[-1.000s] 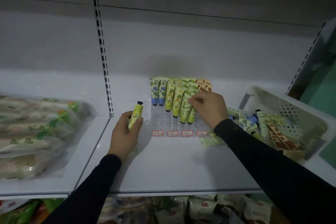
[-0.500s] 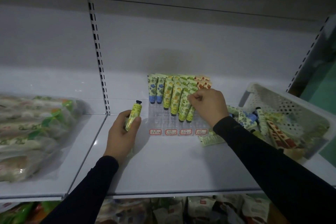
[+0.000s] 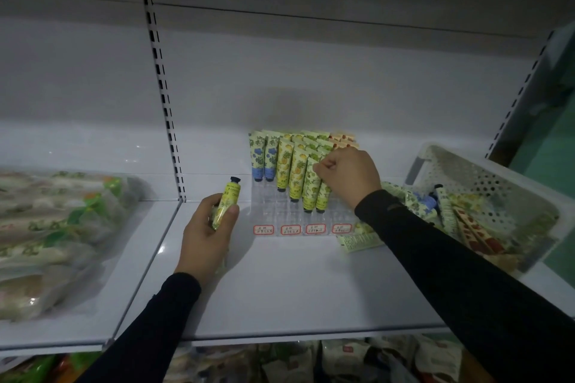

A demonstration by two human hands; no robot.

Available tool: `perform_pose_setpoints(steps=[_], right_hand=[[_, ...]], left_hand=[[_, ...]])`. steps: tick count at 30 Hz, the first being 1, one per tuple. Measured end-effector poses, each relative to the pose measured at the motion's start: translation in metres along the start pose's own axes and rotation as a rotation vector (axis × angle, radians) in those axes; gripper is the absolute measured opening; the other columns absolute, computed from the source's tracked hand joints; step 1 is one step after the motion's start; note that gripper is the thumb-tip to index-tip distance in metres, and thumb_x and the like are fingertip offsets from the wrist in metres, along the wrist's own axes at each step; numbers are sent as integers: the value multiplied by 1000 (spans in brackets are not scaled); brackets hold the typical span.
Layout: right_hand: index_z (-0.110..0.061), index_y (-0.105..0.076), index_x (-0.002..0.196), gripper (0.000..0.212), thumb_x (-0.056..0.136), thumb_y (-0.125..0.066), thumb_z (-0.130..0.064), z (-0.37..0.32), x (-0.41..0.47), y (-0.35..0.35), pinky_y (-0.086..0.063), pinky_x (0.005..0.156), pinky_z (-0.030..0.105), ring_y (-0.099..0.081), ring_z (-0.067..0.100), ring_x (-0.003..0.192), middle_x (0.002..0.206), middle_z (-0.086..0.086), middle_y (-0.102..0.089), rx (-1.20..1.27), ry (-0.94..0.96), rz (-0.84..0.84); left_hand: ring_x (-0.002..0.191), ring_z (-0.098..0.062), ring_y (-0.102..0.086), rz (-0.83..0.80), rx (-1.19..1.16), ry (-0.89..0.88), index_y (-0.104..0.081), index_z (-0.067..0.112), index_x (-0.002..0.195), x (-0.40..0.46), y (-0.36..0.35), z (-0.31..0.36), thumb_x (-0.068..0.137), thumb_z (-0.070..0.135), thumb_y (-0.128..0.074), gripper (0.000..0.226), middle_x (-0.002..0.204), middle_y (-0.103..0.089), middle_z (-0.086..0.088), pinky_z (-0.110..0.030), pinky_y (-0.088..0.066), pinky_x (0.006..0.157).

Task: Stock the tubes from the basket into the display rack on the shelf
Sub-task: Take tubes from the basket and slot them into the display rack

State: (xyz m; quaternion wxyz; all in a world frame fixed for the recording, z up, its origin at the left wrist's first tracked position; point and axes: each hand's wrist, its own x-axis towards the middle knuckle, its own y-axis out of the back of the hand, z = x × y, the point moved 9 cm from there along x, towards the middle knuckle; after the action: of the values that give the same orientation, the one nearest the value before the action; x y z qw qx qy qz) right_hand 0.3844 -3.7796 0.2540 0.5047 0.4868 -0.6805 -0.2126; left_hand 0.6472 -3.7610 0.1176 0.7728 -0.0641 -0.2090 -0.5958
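Observation:
A clear stepped display rack [image 3: 267, 211] stands at the middle of the white shelf [image 3: 295, 283], holding rows of upright tubes: blue-flowered at left, yellow, green, then orange at right. My left hand [image 3: 208, 233] holds a yellow tube [image 3: 226, 202] with a black cap pointing up, just left of the rack. My right hand [image 3: 347, 176] pinches the top of a green tube [image 3: 323, 193] standing in the rack's third column. A white perforated basket [image 3: 510, 183] at the right holds several loose tubes [image 3: 451, 208].
A loose tube [image 3: 357, 241] lies flat on the shelf between rack and basket. Bagged goods [image 3: 53, 227] fill the left shelf bay beyond the slotted upright [image 3: 165, 96]. More packets [image 3: 311, 361] sit on the shelf below.
Both hands stay almost where they were. The right hand keeps its pinch on the green tube in the rack; the left still holds the yellow tube.

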Motion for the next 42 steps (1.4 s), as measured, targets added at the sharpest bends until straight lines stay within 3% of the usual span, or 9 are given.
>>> perform_pose_setpoints(steps=[3,14,19,22,26,30,34,38,42], right_hand=[[-3,-68,71,33,91,-62,-28,0,1,0,-53,68,32,-63,22,71,74,8,-68,-7,-5,-4],[-4,-67,71,35,92,-60,-31,0,2,-1,-47,61,29,-62,25,70,74,11,-68,-70,-5,-7],[-11,-74,85,26,91,-61,-33,1,-1,3,-55,77,34,-66,19,80,85,3,-73,-5,-10,31],[-14,-76,90,23,91,-62,-33,4,-4,8,-53,80,29,-66,15,83,92,-1,-74,52,-11,52],[-16,-75,92,27,92,-61,-39,7,-8,17,-42,70,20,-60,9,76,86,-3,-72,98,-11,104],[-16,-74,86,31,91,-61,-43,4,-20,23,-47,72,23,-61,10,74,80,-4,-71,177,26,138],[-22,-74,83,28,89,-63,-46,-6,-38,2,-49,68,17,-61,1,69,76,-11,-68,344,60,-44],[-36,-66,93,18,89,-60,-53,-13,-57,-31,-50,59,13,-66,-2,65,84,-14,-70,520,-18,-279],[-19,-64,109,22,92,-64,-33,-17,-72,-55,-57,62,21,-72,14,70,96,1,-73,886,-177,-481]], left_hand=[[72,-19,-58,-1,-1,2,-57,44,105,0,0,0,93,43,-61,12,84,-61,7,-37,-53,62],[76,-21,-59,-10,-5,13,-57,46,105,-1,-1,1,93,44,-60,13,88,-61,8,-35,-51,64],[76,-19,-59,-10,-7,19,-57,46,105,-2,-1,2,93,43,-61,13,88,-61,9,-37,-52,66],[74,-19,-60,-10,11,20,-57,48,103,-2,-1,3,93,43,-61,12,88,-62,9,-40,-54,66],[71,-18,-59,-2,6,25,-58,47,104,-4,0,5,93,43,-61,12,87,-62,7,-36,-53,61],[68,-19,-58,-24,-2,44,-58,47,102,-4,-2,9,93,41,-62,11,85,-62,8,-40,-52,59],[61,-8,-57,-86,-23,28,-61,49,99,-9,-10,21,91,38,-65,14,80,-63,17,-29,-50,54],[67,-2,-57,-210,97,-101,-61,46,104,-17,-28,45,87,40,-70,19,88,-63,19,-22,-46,61],[66,0,-55,-323,129,-158,-62,45,103,-26,-48,64,84,39,-74,24,88,-63,23,-21,-46,60]])
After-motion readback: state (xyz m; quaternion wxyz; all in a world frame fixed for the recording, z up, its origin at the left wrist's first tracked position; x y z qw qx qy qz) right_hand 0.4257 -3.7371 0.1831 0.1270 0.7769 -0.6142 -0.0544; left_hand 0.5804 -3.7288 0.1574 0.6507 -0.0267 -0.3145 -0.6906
